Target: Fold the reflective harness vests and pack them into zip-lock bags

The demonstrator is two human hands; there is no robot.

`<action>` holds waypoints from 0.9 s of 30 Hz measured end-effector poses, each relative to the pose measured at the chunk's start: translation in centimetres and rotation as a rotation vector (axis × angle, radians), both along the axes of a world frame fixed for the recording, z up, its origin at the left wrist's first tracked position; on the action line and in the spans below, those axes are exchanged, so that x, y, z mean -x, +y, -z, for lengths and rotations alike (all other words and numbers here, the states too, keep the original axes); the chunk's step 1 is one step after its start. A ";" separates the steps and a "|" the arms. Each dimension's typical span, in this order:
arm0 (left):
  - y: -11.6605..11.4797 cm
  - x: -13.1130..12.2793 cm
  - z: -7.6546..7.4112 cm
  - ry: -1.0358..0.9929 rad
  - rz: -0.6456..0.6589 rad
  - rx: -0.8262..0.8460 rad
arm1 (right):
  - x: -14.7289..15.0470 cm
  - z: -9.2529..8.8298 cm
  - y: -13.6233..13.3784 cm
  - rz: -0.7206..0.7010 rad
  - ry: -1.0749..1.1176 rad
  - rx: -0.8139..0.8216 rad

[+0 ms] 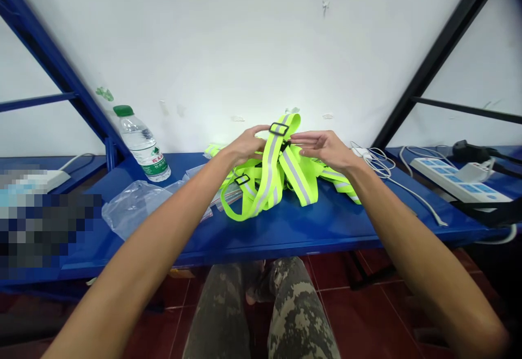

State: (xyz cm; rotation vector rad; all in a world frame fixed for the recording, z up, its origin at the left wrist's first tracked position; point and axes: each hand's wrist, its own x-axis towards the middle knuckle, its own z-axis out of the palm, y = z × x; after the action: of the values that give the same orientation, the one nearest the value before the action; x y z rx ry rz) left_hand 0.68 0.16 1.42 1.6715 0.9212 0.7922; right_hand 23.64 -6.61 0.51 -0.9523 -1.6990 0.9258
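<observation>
A neon-yellow reflective strap vest (269, 171) with grey stripes is bunched up on the blue table, one loop raised. My left hand (248, 146) is closed on the raised strap from the left; some of its fingertips are hidden behind the webbing. A black slide buckle (279, 129) sits near the top of that loop, and another black buckle (242, 179) hangs lower left. From the right, my right hand (324, 147) reaches in with fingers stretched and thumb apart. Its fingertips are by a small black clip (285, 144) between the straps.
More yellow strapping (340, 182) lies under my right wrist. Clear plastic bags (138, 204) and a water bottle (144, 144) are at left. White cables (377, 160) and a power strip (459, 182) lie at right. The blue table's front edge (285, 250) is above my knees.
</observation>
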 end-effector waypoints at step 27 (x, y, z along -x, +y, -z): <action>-2.8 -0.8 -3.4 0.567 -0.018 -0.882 | 1.8 -0.2 -0.5 0.296 0.378 -0.032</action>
State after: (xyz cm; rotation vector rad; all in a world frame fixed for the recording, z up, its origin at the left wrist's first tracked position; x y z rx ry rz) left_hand 1.44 -2.67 4.78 2.7586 1.0315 0.8031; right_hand 21.84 -7.10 0.74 -0.9117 -1.2146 0.8171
